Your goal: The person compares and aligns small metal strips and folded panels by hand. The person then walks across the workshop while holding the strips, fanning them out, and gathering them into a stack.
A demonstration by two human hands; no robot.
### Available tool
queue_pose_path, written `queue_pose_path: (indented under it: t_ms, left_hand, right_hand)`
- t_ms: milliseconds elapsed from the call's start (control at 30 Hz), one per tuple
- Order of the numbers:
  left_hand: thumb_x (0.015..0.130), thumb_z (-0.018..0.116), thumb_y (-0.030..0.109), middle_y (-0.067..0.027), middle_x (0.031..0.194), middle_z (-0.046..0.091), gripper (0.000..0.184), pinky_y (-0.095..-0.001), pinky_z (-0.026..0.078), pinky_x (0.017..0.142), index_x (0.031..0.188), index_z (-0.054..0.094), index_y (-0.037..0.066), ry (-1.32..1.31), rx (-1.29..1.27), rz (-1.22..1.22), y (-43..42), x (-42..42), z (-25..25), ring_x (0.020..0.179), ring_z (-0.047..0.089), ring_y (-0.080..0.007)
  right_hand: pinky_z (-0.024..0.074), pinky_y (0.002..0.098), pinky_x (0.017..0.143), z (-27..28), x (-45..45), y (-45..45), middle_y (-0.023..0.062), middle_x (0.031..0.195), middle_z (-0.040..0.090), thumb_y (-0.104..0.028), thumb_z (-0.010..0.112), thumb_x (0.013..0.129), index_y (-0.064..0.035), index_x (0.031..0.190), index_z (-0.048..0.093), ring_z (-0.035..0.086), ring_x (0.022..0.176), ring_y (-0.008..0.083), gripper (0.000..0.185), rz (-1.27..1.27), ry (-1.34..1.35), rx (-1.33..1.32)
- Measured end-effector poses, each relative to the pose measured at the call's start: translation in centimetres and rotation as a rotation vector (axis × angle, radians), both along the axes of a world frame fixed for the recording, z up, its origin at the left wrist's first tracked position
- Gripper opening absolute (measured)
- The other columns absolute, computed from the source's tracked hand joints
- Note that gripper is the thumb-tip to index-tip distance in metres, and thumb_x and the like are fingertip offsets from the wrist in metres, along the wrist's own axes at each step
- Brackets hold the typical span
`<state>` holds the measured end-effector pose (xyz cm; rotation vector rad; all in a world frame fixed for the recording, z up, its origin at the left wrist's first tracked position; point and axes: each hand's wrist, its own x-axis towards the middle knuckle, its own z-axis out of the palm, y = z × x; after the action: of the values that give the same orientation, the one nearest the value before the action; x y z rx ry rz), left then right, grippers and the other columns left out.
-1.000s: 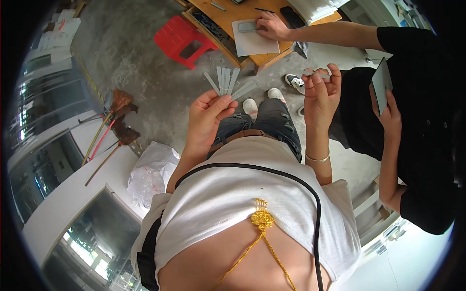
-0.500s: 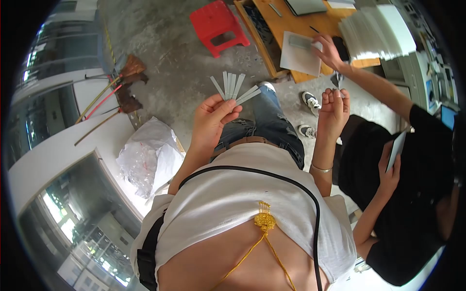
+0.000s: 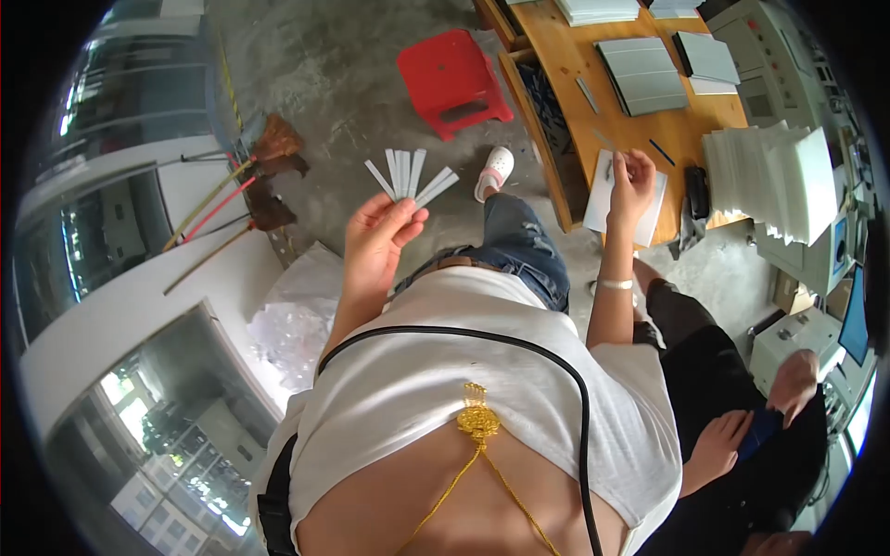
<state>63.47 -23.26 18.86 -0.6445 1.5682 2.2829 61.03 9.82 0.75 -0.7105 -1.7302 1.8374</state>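
Observation:
My left hand pinches several thin, pale grey strips, which fan out above the thumb and fingertips. My right hand is raised in front of the wooden desk, its fingers curled together. Whatever those fingers hold, if anything, is too small or hidden to make out. Behind that hand lies a white sheet at the desk's near edge. One more narrow strip lies on the wood, close to a grey panel-like stack.
An open drawer juts from the desk, beside a red plastic stool. A tall stack of white sheets stands at the desk's right end. On my right, a co-worker's hands hold a dark blue object. Brooms lean left.
My right hand has moved forward, toward the desk. The co-worker's arm has withdrawn from the sheet to the lower right. My left hand still holds the strips, and the view has shifted.

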Motion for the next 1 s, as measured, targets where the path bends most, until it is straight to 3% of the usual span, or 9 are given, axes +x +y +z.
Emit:
queue_pose_path:
  t_ms: [33, 100, 233, 433, 500, 600, 700, 867, 1000]
  left_hand:
    - [0.083, 0.062, 0.005, -0.0073, 0.086, 0.065, 0.012, -0.0221, 0.054, 0.067, 0.094, 0.061, 0.001, -0.006, -0.026, -0.014, -0.2, -1.8, 0.8, 0.078, 0.065, -0.0153]
    - [0.083, 0.062, 0.005, -0.0075, 0.086, 0.065, 0.012, -0.0221, 0.054, 0.067, 0.095, 0.061, 0.001, 0.013, -0.074, -0.061, -0.8, -5.2, 1.7, 0.078, 0.065, -0.0154]
    - [0.083, 0.062, 0.006, -0.0071, 0.086, 0.065, 0.013, -0.022, 0.054, 0.067, 0.094, 0.061, 0.001, 0.031, -0.089, -0.108, 0.2, -11.5, 1.5, 0.079, 0.065, -0.0153]
    - [0.083, 0.063, 0.006, -0.0074, 0.085, 0.065, 0.012, -0.0219, 0.054, 0.067, 0.093, 0.061, 0.001, -0.035, -0.058, -0.296, 2.2, -16.4, 0.6, 0.079, 0.065, -0.0153]
    - [0.083, 0.063, 0.005, -0.0076, 0.086, 0.065, 0.012, -0.022, 0.054, 0.067, 0.093, 0.061, 0.001, -0.06, -0.043, -0.356, 2.6, -17.7, 0.5, 0.079, 0.065, -0.0153]
    - [0.082, 0.063, 0.005, -0.0079, 0.087, 0.065, 0.012, -0.0217, 0.054, 0.067, 0.094, 0.061, 0.001, -0.072, -0.024, -0.477, 3.4, -19.5, 0.0, 0.079, 0.065, -0.0152]
    - [0.082, 0.064, 0.006, -0.0083, 0.087, 0.065, 0.013, -0.0214, 0.054, 0.067, 0.094, 0.061, 0.002, -0.079, -0.007, -0.636, 4.4, -20.9, -0.1, 0.078, 0.065, -0.015]
    - [0.082, 0.064, 0.005, -0.0088, 0.086, 0.065, 0.013, -0.0213, 0.055, 0.065, 0.093, 0.06, 0.002, -0.085, 0.035, -0.829, 5.0, -22.1, 0.2, 0.077, 0.065, -0.0151]
    - [0.081, 0.064, 0.004, -0.0089, 0.086, 0.065, 0.013, -0.0216, 0.055, 0.064, 0.093, 0.06, 0.001, -0.072, 0.042, -0.923, 5.7, -22.9, 0.7, 0.077, 0.065, -0.0154]
  right_hand:
    - [0.0428, 0.0217, 0.059, -1.9, -1.0, 0.2, 0.0025, 0.079, 0.061, -0.006, 0.067, 0.079, -0.0038, 0.098, 0.054, 0.054, 0.067, 0.0077, 0.023, -0.018, -0.013, -0.015]
    - [0.0452, 0.0228, 0.062, -4.7, -3.1, 0.8, 0.0036, 0.08, 0.063, -0.009, 0.07, 0.076, -0.003, 0.1, 0.054, 0.056, 0.069, 0.0081, 0.029, -0.001, -0.227, 0.273]
    - [0.0464, 0.0237, 0.065, -8.0, -5.3, 1.6, 0.0048, 0.082, 0.065, -0.011, 0.071, 0.074, -0.0024, 0.101, 0.054, 0.056, 0.068, 0.0089, 0.033, -0.045, -0.329, 0.255]
    - [0.046, 0.024, 0.065, -6.0, -5.4, 1.8, 0.0054, 0.082, 0.065, -0.013, 0.071, 0.075, -0.0024, 0.101, 0.054, 0.057, 0.069, 0.0092, 0.033, -0.076, -0.573, 0.298]
    - [0.0449, 0.0217, 0.065, -4.5, -4.9, 1.0, 0.0038, 0.083, 0.064, -0.012, 0.07, 0.077, -0.0036, 0.1, 0.055, 0.056, 0.071, 0.0079, 0.029, -0.142, -0.398, -0.025]
    - [0.0424, 0.0199, 0.069, -1.5, -3.9, -0.3, 0.0022, 0.084, 0.062, -0.009, 0.067, 0.081, -0.0035, 0.097, 0.056, 0.055, 0.074, 0.0089, 0.02, -0.198, -0.2, -0.28]
    - [0.0405, 0.0186, 0.068, 2.6, -2.8, -2.4, 0.0006, 0.084, 0.06, -0.006, 0.065, 0.081, -0.0032, 0.095, 0.057, 0.052, 0.072, 0.0072, 0.016, -0.27, -0.059, -0.31]
    - [0.04, 0.0211, 0.071, 9.5, -0.9, -7.1, 0.0018, 0.081, 0.056, -0.006, 0.059, 0.086, 0.0047, 0.106, 0.059, 0.049, 0.074, 0.0086, 0.022, -0.397, 0.217, -0.448]
    - [0.0391, 0.0176, 0.069, 13.1, 0.4, -9.9, 0.0002, 0.083, 0.058, -0.006, 0.061, 0.084, 0.0015, 0.106, 0.061, 0.05, 0.075, 0.0059, 0.023, -0.533, 0.355, -0.419]
